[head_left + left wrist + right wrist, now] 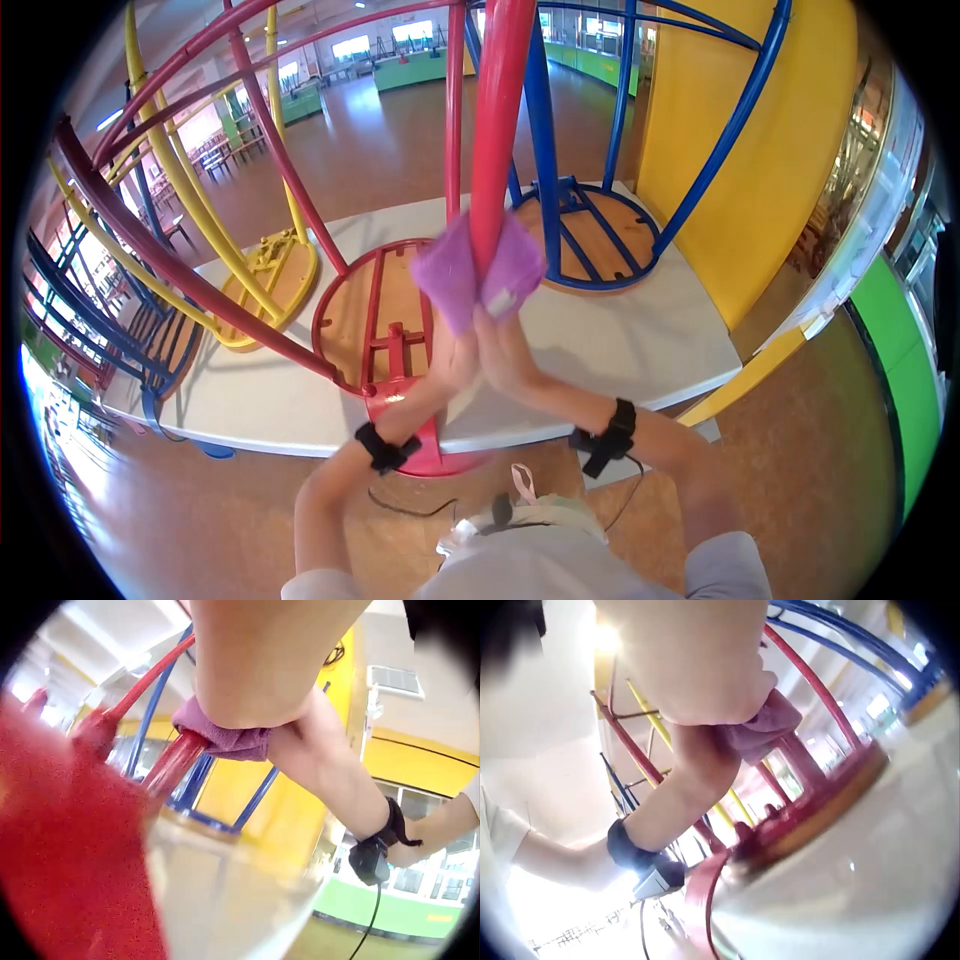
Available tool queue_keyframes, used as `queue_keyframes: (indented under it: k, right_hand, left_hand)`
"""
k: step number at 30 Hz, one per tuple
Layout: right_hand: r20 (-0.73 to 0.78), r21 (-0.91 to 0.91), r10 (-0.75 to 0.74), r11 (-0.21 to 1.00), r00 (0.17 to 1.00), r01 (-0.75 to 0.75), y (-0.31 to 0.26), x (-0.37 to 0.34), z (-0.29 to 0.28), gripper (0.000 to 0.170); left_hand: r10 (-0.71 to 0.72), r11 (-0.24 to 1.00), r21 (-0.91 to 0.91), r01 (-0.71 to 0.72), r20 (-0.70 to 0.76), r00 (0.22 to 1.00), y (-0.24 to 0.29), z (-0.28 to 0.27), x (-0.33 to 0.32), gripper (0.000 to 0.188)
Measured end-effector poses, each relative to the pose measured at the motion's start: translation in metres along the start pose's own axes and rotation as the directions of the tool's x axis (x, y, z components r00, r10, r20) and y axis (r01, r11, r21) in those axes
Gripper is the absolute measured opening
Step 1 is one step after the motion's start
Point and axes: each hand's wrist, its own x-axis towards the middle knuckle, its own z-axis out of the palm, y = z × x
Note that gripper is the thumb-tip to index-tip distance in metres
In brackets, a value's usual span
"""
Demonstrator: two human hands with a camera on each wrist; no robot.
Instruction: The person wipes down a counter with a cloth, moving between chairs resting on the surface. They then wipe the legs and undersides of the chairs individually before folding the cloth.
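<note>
A red chair stands upside down, its round wooden seat [350, 310] on the white table [590, 380] and its legs upward. My left hand [456, 358] and right hand [503, 350] come together at one thick red leg [500, 110]. Between them they hold a purple cloth [445, 270] folded around that leg from both sides. Most of my fingers are hidden by the cloth. In the left wrist view the cloth [236, 742] wraps the red tube close under my hand. The right wrist view shows the cloth [761, 735] above the seat's red frame.
An upturned blue chair [600, 235] stands to the right, a yellow one [265, 275] to the left, and another dark blue one [165, 350] farther left. A yellow panel [745, 150] rises beside the table's right end. The red backrest [440, 460] hangs past the front edge.
</note>
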Motion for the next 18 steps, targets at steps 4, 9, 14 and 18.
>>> queue_keyframes:
  k: [4, 9, 14, 18]
  right_hand:
    - [0.044, 0.259, 0.193, 0.946, 0.98, -0.197, -0.004, -0.008, 0.008, 0.048]
    - [-0.121, 0.385, 0.063, 0.923, 0.991, -0.012, -0.079, 0.051, -0.005, 0.05]
    - [-0.082, 0.149, -0.324, 0.931, 0.943, 0.333, -0.151, 0.134, -0.042, 0.039]
    - [-0.131, 0.152, -0.342, 0.921, 0.93, 0.36, -0.137, 0.119, -0.037, 0.037]
  left_hand:
    - [-0.17, 0.978, -0.101, 0.182, 0.12, 0.978, -0.007, -0.005, -0.019, 0.055]
    - [0.003, 0.989, 0.149, -0.005, 0.014, 1.0, 0.078, 0.001, 0.054, 0.058]
    - [0.404, 0.903, 0.237, -0.359, -0.18, 0.897, 0.155, 0.001, 0.142, 0.041]
    - [0.433, 0.884, 0.285, -0.371, -0.197, 0.88, 0.13, 0.004, 0.132, 0.039]
